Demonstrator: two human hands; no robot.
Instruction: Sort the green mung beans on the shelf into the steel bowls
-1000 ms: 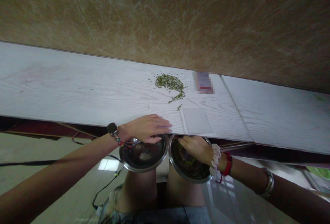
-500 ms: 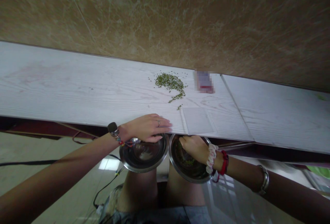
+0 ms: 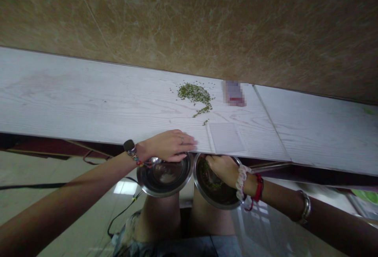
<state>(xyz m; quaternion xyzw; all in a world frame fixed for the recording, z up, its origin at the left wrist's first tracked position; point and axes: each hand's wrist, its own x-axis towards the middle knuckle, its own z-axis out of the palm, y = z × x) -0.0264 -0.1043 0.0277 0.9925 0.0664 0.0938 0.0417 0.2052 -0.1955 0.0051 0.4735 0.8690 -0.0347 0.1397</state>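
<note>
Through the head camera I see the left hand (image 3: 169,146) resting palm down along the table's near edge, fingers loosely straight, thumb spread apart, with hold of nothing I can see. Beneath it sits a round, shiny steel bowl (image 3: 169,175). At its four o'clock, the right hand (image 3: 224,168) dips into a matching metal bowl (image 3: 226,201) with fingers curled; I cannot tell whether they pinch anything. Small green beans (image 3: 217,186) lie in that bowl. At the left hand's one o'clock, I have a loose pile of beans (image 3: 193,92) trailing towards a flat, translucent square tray (image 3: 226,138), which is at the right hand's twelve. The table (image 3: 88,103) is white, wood-grained and seamed; brown marbled wall (image 3: 177,20) fills twelve o'clock, pale glossy floor (image 3: 79,221) seven.
</note>
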